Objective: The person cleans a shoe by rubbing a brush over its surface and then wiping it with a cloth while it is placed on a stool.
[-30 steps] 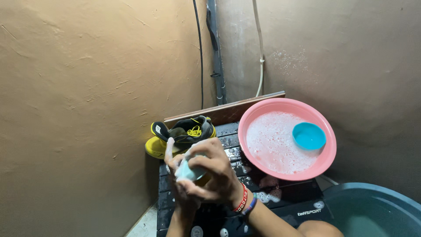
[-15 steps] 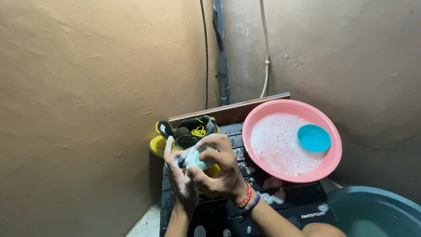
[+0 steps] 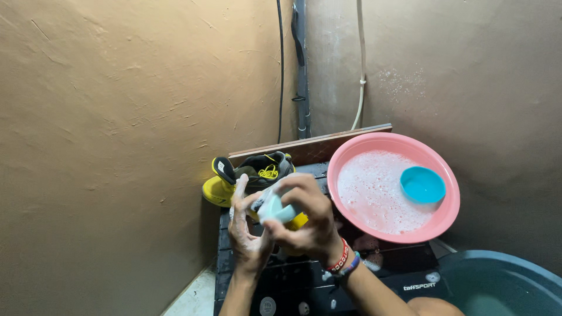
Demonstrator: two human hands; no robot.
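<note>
Starting at the left, we see a bare tan plaster wall [image 3: 117, 129] filling that side of the view. Next comes a yellow and black shoe [image 3: 249, 175] with yellow laces, sitting at the back left corner of the wet black counter [image 3: 293, 281], against a brown board [image 3: 310, 147] leaning on the wall. In front of the shoe, our left hand [image 3: 247, 234] is soapy, fingers stretched upward and open, its palm pressed against a pale blue bar of soap [image 3: 274, 208]. Our right hand [image 3: 307, 225] curls over the soap from the other side, fingers wrapped around it, so the bar is held between both hands above the counter. The right wrist wears red and blue bands [image 3: 343, 263]. Further right, a pink basin [image 3: 448, 225] of foamy water rests on the counter, with a small blue bowl [image 3: 422, 185] floating in it. At the far right bottom corner, a dark teal tub [image 3: 503, 284] shows only in part.
</note>
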